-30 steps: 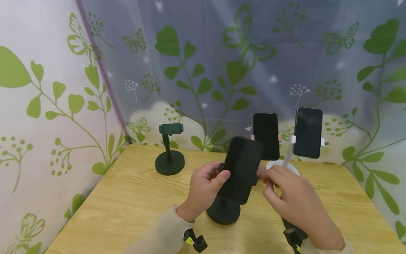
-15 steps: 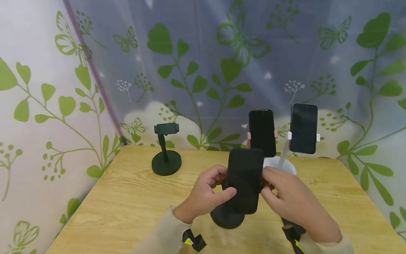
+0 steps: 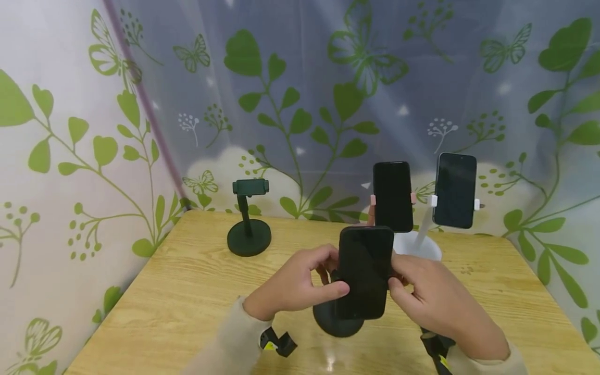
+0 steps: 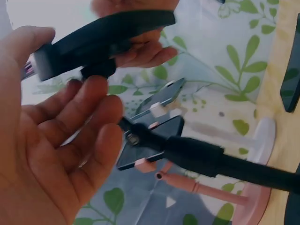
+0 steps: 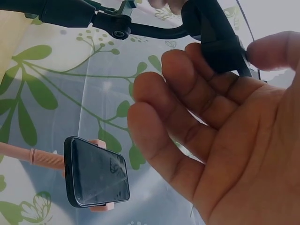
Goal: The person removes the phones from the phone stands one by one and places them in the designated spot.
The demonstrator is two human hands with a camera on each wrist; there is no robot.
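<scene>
A black smartphone sits upright in the clamp of a black phone stand, whose round base is on the table. My left hand holds the phone at its left side, thumb over the screen edge and fingertips behind at the holder. On the other side my right hand pinches the clamp's right end; in the right wrist view its thumb and fingertips lie on either side of the black clamp. The stand's jointed pole shows in the left wrist view.
At the back right, one phone stands in a pink holder and another phone in a white holder with a round white base. A dark green phone stand without a phone is at the back left. A patterned curtain hangs behind the table.
The black phone has turned from a tilt to nearly upright and come slightly lower. My right hand has closed in on its right edge; the left hand stays at the left side.
</scene>
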